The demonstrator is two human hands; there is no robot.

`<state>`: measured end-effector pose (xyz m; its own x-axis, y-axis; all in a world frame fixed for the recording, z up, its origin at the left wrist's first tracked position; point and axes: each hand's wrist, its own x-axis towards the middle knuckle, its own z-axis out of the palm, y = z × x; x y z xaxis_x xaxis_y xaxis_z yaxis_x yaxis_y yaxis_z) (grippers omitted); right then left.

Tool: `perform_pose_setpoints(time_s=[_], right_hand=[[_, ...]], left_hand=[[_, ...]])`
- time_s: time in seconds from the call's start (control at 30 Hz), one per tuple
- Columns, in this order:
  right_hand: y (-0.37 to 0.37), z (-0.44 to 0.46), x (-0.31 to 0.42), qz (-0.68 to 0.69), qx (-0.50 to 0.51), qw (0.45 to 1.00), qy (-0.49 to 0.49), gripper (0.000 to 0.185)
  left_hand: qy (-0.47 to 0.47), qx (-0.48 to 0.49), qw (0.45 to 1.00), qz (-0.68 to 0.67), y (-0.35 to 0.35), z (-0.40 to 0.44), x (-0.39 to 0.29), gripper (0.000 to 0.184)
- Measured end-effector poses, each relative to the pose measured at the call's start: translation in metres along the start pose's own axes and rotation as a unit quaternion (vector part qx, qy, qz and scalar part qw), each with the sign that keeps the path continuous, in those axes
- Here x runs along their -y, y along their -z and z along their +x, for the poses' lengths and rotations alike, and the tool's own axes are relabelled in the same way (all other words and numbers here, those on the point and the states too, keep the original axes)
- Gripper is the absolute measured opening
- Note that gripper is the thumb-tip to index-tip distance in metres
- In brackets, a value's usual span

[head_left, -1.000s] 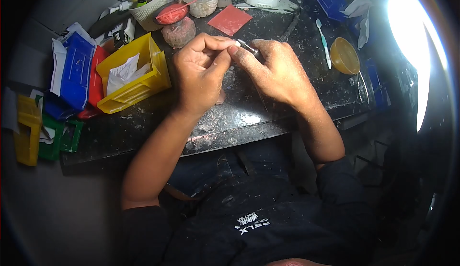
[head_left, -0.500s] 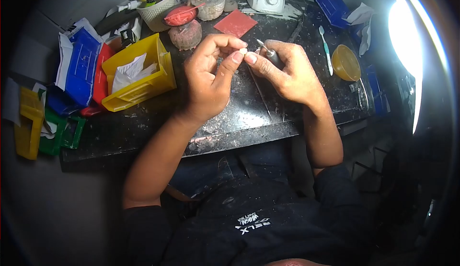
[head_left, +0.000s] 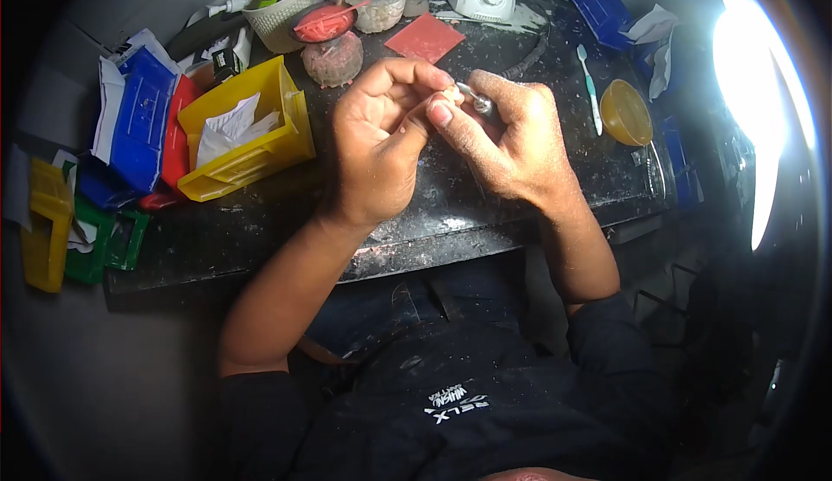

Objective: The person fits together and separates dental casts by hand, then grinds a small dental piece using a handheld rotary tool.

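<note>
Snugly, my left hand (head_left: 373, 165) pinches the white piece (head_left: 454, 94), while my curled right hand (head_left: 524, 147) grips the tool (head_left: 482, 105), slanting from beside it back toward my right palm.

Hands: two, the left hand (head_left: 374, 147) and the right hand (head_left: 518, 139), upper center. Metal-tipped tool (head_left: 483, 105): one. Small pale piece (head_left: 453, 94): one. Yellow bins: two, the large yellow bin (head_left: 260, 159) at left and the narrow yellow bin (head_left: 45, 247) at far left. Blue bins: at least two, the left blue bin (head_left: 143, 126) and the upper-right blue bin (head_left: 596, 13). Red bin (head_left: 176, 139): one, left. Toothbrush (head_left: 591, 95): one, right. Amber bowl (head_left: 626, 114): one, right. Red sheet (head_left: 425, 39): one, top center. Woven holder (head_left: 279, 26): one, upper left; tool count inside indeterminable.
</note>
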<state>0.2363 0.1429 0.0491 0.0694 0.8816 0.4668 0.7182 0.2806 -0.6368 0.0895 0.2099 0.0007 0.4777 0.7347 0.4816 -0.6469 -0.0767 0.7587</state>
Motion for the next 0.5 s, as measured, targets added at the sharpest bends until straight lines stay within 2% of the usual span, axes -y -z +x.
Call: perform_pose_setpoints(time_s=[0.5], right_hand=[[-0.0044,-0.0001,-0.0015,-0.002,-0.002,1.0,0.016,0.044]], left_hand=[[0.048,-0.013,0.997,-0.053,0.0025,-0.0006,0.0044,0.014]])
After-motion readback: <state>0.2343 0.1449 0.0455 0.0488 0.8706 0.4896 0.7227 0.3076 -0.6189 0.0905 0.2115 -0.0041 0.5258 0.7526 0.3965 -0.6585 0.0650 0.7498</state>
